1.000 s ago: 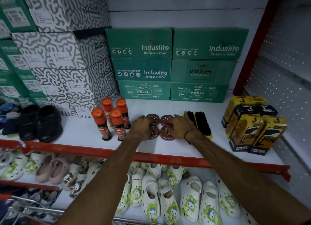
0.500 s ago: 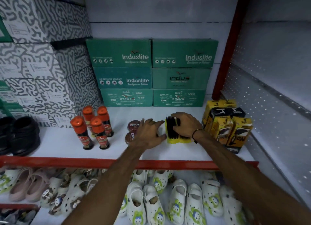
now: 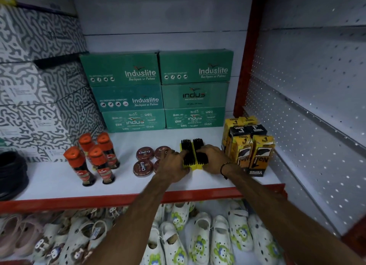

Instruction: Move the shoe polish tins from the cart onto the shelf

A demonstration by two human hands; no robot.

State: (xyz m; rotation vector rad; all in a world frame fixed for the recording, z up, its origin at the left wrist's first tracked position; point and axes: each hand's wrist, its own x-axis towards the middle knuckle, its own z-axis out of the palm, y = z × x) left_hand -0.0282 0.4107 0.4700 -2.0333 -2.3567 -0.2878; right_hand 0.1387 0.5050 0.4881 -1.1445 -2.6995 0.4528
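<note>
Four round brown shoe polish tins lie flat in a square on the white shelf (image 3: 59, 177). The back left tin (image 3: 144, 153) and the front left tin (image 3: 143, 168) read "Cherry". The back right tin (image 3: 162, 151) is partly covered by my left hand (image 3: 174, 166), and the front right one is mostly hidden. That hand presses the left side of a pair of yellow shoe brushes (image 3: 192, 146) with black bristles. My right hand (image 3: 213, 159) grips their right side. The cart is out of view.
Several orange-capped polish bottles (image 3: 95, 159) stand left of the tins. Yellow Venus boxes (image 3: 249, 146) stand right of the brushes. Green shoe boxes (image 3: 158, 90) and patterned boxes (image 3: 39, 86) fill the back. Black shoes (image 3: 11, 173) sit far left. White clogs (image 3: 198, 239) lie on the lower shelf.
Both hands have left the tins. My right hand went to the brushes first, then my left hand joined on their left side. The view shifted right.
</note>
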